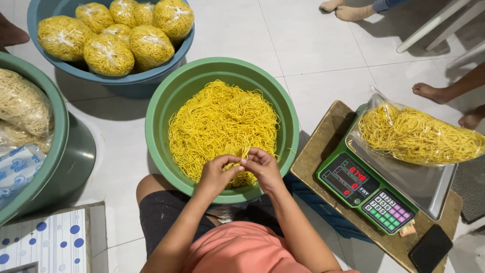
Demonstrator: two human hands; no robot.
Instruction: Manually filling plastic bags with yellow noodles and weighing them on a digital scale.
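Just below the centre of the frame, the left hand (216,174) and the right hand (261,168) meet over the near rim of a green basin (160,108). Both hands pinch a small tuft of yellow noodles (244,152) between their fingertips, the tuft rising just above where the fingers touch. It is still joined to the large heap of loose noodles (222,121) that fills the basin and spreads up and away from the hands toward the middle of the frame.

At the right of the frame, a clear bag of noodles (417,135) lies on the steel pan of a green digital scale (366,189), well apart from the hands. The scale stands on a brown board (323,139), with a dark phone (430,247) at its lower right corner.

In the upper left, a blue basin (38,12) holds round bagged noodle bundles (108,53). At the left edge a darker green tub (70,151) holds more packed noodles. Bare feet of other people (434,92) show at the upper right, on the white tiled floor (303,50).
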